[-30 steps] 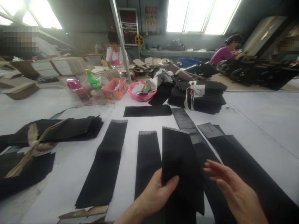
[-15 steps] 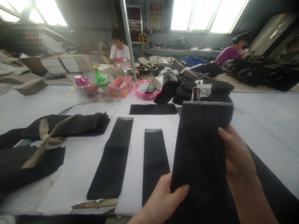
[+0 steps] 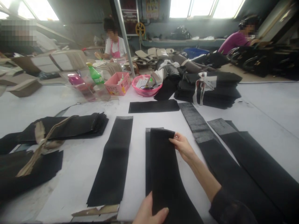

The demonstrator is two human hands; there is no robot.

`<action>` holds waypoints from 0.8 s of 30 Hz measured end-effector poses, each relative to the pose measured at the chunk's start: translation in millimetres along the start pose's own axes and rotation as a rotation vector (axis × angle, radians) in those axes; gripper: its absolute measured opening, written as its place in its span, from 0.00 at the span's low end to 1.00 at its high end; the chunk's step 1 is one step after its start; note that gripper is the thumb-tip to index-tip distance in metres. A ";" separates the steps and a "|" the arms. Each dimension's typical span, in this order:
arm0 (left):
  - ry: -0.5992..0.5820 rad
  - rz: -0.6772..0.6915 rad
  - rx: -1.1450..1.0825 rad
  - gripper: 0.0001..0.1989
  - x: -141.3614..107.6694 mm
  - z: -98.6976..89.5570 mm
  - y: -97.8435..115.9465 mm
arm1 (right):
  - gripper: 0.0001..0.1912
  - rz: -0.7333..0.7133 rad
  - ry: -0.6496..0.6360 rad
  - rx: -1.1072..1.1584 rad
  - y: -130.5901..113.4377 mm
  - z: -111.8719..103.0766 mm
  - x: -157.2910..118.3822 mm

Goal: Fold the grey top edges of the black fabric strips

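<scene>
A long black strip point(image 3: 165, 168) is held between my two hands at the centre front. My right hand point(image 3: 183, 146) pinches its far right corner. Nearer the front edge, my left hand point(image 3: 151, 211) grips its left side, thumb on top. Beneath it lies another black strip point(image 3: 148, 161), mostly covered, its grey end showing. To the left rests a black strip point(image 3: 112, 158) with a grey end. More black strips point(image 3: 233, 168) with grey ends lie slantwise on the right. One short black piece point(image 3: 153, 106) lies crosswise beyond my hands.
On the white table point(image 3: 79, 168), tied black stacks lie at left point(image 3: 63, 126) and back right point(image 3: 207, 90). A pink basin point(image 3: 146, 90), pink box point(image 3: 118, 84) and green bottle point(image 3: 95, 74) stand at the back. People point(image 3: 115, 46) work beyond.
The held strip has moved left and down over the middle strip. My right hand has shifted left to its far corner, and the slanted strips on the right now show.
</scene>
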State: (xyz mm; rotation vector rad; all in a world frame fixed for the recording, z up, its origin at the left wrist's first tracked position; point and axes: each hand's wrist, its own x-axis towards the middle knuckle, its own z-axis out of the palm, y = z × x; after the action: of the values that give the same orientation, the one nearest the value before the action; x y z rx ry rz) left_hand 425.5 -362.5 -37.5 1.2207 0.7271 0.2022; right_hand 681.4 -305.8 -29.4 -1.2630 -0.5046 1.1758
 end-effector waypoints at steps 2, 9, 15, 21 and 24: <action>-0.026 -0.011 -0.008 0.30 -1.7 -4.4 -8.8 | 0.16 -0.014 -0.011 -0.022 6.1 1.5 -0.1; 0.199 -0.253 0.620 0.19 -1.0 -60.0 43.1 | 0.16 0.033 -0.035 -0.060 11.7 9.1 0.2; 0.499 0.104 0.642 0.21 66.0 -95.0 80.8 | 0.17 0.066 -0.022 -0.051 14.2 14.2 7.4; 0.468 0.168 0.248 0.16 127.4 -91.2 71.4 | 0.18 0.096 0.022 -0.109 15.1 11.0 17.7; 0.471 0.125 0.223 0.16 137.4 -94.6 69.7 | 0.18 0.071 0.033 -0.233 14.6 5.2 26.5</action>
State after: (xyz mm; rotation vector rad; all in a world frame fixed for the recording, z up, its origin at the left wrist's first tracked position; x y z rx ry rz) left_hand 488.9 -193.4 -43.6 1.4515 1.1035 0.5359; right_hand 681.3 -281.9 -48.8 -1.5084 -0.5893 1.1778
